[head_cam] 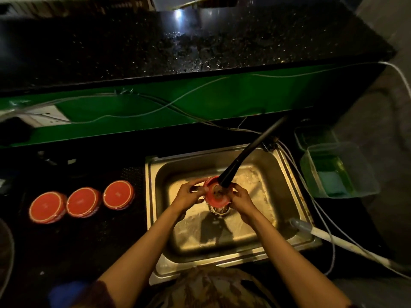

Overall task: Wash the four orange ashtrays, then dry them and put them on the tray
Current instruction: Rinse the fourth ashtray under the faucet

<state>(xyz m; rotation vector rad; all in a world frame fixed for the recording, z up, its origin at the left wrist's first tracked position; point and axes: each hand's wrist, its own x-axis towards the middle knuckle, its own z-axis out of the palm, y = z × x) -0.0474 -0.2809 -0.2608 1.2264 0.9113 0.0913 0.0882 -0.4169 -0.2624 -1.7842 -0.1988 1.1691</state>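
Observation:
Over the steel sink (287, 174) I hold one orange ashtray (216, 197) under the black tap spout (231, 172), and water runs down into the drain below it. My left hand (189, 194) grips its left rim and my right hand (242, 200) grips its right rim. Three more orange ashtrays lie upside down in a row on the dark counter to the left: the first (47, 206), the second (82, 202) and the third (118, 194). No tray can be made out.
A clear plastic tub (338, 172) with green liquid and a sponge stands right of the sink, another tub (315, 136) behind it. White cables (155, 110) run along the green panel. A white hose (333, 238) lies across the sink's right front corner.

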